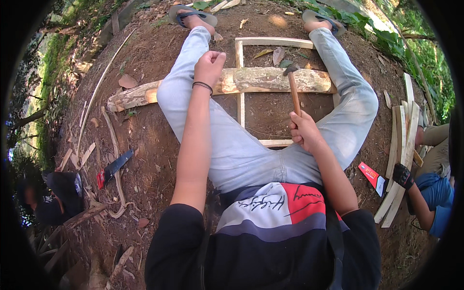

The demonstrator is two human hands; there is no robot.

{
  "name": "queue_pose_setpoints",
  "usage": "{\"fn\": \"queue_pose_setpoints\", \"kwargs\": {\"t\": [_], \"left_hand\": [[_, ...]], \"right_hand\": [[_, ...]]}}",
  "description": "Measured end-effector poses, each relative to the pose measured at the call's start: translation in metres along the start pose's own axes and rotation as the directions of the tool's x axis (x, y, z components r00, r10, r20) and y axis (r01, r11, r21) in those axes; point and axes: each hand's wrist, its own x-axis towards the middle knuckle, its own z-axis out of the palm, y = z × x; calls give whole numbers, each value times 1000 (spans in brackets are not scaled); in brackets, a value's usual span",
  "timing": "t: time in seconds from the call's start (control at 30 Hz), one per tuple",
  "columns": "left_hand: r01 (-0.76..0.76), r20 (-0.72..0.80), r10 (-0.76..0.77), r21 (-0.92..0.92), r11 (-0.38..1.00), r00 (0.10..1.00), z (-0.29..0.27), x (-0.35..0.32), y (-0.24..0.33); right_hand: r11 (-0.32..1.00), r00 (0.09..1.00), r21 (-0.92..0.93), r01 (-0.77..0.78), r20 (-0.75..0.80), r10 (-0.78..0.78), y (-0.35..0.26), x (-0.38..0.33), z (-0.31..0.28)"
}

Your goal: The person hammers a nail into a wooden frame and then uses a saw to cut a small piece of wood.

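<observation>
Bare brown earth [145,159] carries the whole job here, with a person seated on it, legs in pale jeans [232,145] spread either side of a rough log [261,79] that lies across a frame of pale wooden slats [240,108]. The right hand [304,131] is wrapped shut around the wooden handle of a hammer [294,89], whose dark head sits at the log's top edge. The left hand [209,66], closed in a loose fist at the log's left part, seems to pinch something small between the fingertips; what it is cannot be made out. Off to the right a co-worker's gloved hand [402,176] rests by a stack of slats [401,154]; at left, a red-handled blade [115,168] lies among wood scraps. The risk, judged from this: a blow landing off-line could catch the left fingers, or glance off the log's rounded bark.
</observation>
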Motion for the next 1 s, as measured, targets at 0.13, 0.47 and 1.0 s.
{"fn": "queue_pose_setpoints", "kwargs": {"t": [0.13,0.47,1.0], "left_hand": [[-97,192,43,278,956,980,24,-4,14],[-359,475,-70,746,561,877,63,-12,7],[-685,644,235,695,220,728,72,-24,-12]], "right_hand": [[995,998,93,-26,59,20,-4,4,-1],[991,1000,135,-2,17,-1,-13,14,3],[995,998,91,40,38,-43,-12,10,4]]}}
